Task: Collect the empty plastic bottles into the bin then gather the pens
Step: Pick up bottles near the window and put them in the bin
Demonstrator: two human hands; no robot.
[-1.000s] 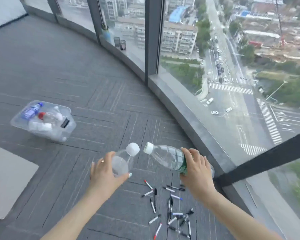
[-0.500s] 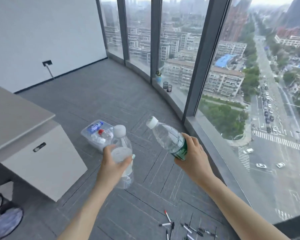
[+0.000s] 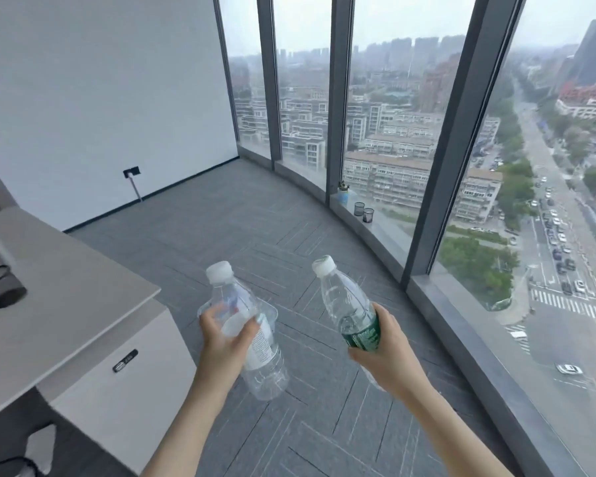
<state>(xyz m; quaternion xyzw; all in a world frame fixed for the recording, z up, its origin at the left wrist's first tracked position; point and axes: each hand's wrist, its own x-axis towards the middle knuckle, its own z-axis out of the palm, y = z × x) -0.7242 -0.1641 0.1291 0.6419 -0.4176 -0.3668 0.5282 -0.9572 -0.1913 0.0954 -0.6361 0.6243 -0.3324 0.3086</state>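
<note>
Clear plastic bin [image 3: 272,313] now sits behind the white-label bottle [image 3: 255,342], gripped by left hand [image 3: 226,342]; right hand [image 3: 382,349] grips green-label bottle [image 3: 351,315]. Pens have left view; drop looks imminent.

A grey carpeted floor [image 3: 241,215] with a herringbone pattern runs to the curved window wall. A clear plastic bin [image 3: 272,313] sits on it, mostly hidden. At the floor's left edge stands a pale cabinet [image 3: 83,321]; a dark mesh cup [image 3: 0,287] rests on its top. Two small cups [image 3: 363,211] stand on the window ledge [image 3: 389,232].
</note>
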